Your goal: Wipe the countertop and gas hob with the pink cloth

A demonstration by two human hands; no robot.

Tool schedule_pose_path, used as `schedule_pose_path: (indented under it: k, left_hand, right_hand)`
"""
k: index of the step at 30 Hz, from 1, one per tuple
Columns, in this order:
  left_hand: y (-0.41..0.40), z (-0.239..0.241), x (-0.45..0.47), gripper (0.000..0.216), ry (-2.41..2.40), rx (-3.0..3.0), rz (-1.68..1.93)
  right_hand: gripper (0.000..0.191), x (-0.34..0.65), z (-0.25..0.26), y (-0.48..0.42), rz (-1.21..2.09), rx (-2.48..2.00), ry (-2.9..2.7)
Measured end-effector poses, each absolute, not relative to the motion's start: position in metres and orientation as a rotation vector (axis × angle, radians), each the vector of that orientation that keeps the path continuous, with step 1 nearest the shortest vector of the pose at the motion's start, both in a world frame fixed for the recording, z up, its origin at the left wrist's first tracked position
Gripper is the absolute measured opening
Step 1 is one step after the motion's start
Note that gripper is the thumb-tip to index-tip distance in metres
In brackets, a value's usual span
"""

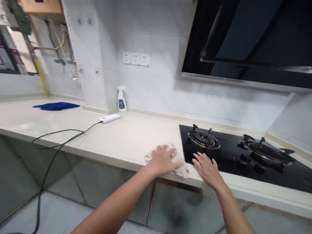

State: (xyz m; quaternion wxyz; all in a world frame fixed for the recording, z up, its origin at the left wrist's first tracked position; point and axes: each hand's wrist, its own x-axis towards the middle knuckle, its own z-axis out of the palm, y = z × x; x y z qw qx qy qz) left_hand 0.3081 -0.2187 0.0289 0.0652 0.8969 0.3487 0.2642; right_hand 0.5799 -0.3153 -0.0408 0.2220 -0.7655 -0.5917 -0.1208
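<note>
White countertop (136, 130) runs beneath the left hand (162, 159) and off to either side of it. Range hood (251, 35), dark, up and to the right of that hand. Black cooktop (225, 159) just right of it, two burners. Blue cloth (57, 106) far off to its left, crumpled. Pale patterned cloth (181, 169) directly under the left palm, rumpled, its near corner at the counter's front edge. Left fingers spread apart over it, laid on, not pinched. Right hand (207, 167) just beside, palm down at the cooktop's near edge, fingers apart, holding nothing. Spray bottle (121, 99) beyond and left, upright by the wall. Handling, judged: pale cloth light, limp, nothing to break; likely bunches under a push. Best hold: flat palm over the middle, or gather the loose near corner.
</note>
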Motion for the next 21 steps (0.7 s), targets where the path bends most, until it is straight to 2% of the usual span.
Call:
schedule_pose_path:
  k: [1,2,5,9,16,19,21]
  left_hand:
    - [-0.231,0.026,0.327,0.087,1.091,2.724,0.752]
    - [-0.24,0.023,0.344,0.087,1.074,2.745,0.744]
    - [-0.254,0.016,0.373,0.076,1.009,2.757,0.764]
    - [-0.253,0.011,0.353,0.061,0.962,2.764,0.835]
    - [-0.232,-0.016,0.219,0.063,0.836,2.921,1.021]
    - [-0.2,-0.026,0.141,0.062,1.086,2.912,1.103]
    - [-0.175,-0.023,0.087,0.072,1.309,2.872,0.99]
  right_hand:
    - [0.061,0.582,-0.045,-0.314,-0.325,-2.108,-1.637]
    - [0.061,0.583,-0.048,-0.313,-0.315,-2.096,-1.626]
    - [0.063,0.59,-0.053,-0.311,-0.288,-2.057,-1.598]
    - [0.063,0.599,-0.055,-0.31,-0.261,-2.064,-1.607]
    - [0.067,0.597,-0.052,-0.318,-0.235,-2.071,-1.625]
    - [0.069,0.592,-0.05,-0.322,-0.256,-2.074,-1.632]
    - [0.07,0.589,-0.05,-0.323,-0.276,-2.065,-1.625]
